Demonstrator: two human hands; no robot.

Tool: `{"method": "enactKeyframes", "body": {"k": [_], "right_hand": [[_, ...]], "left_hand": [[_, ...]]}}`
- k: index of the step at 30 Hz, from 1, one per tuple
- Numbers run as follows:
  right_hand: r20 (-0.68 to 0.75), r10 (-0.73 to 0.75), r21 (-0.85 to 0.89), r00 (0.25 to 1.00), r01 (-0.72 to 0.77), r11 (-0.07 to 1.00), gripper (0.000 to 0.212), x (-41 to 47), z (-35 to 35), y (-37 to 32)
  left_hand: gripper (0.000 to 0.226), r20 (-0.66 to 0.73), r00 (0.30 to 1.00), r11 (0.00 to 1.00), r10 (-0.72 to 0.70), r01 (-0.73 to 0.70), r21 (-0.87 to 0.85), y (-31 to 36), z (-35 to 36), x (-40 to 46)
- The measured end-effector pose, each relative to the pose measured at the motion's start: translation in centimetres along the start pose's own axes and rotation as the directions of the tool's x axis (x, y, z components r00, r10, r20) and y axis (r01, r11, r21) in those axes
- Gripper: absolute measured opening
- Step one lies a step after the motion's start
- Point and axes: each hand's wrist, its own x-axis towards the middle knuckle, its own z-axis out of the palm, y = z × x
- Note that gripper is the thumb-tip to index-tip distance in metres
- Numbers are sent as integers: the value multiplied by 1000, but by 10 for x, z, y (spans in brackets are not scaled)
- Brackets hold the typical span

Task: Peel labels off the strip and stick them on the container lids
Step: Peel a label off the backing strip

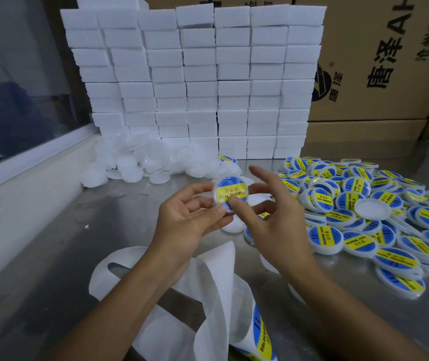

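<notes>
Pressing a fresh label flat onto a lid held above the worktop (52,256).

Labelled lids (364,217) are piling up at three o'clock, bare lids (135,165) at eleven, the label strip (234,308) curling at six. The left hand (187,220) is pinching the lid (230,191) by its rim at centre; the right hand (270,212), fingers spread, is thumbing the label (231,190). Best rubbing from middle outward so edges seat without bubbles.

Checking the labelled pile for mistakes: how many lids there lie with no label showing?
1: a plain white lid lies on top of the labelled pile, right of the right hand. Others may be buried underneath.
</notes>
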Motion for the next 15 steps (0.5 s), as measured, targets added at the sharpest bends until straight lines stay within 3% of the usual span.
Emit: {"method": "enactKeyframes", "body": {"k": [7, 11, 15], "right_hand": [[84, 29, 114, 996, -38, 993, 67, 2, -1, -2], [86, 41, 280, 995, -64, 958, 26, 5, -4, -5], [47, -24, 263, 999, 10, 965, 27, 6, -6, -7]], "left_hand": [[35, 220, 974, 993, -61, 81, -81, 0, 4, -3], [39, 221, 973, 993, -60, 81, -87, 1, 3, -4], [38, 223, 973, 993, -60, 80, -82, -1, 7, -6]]}}
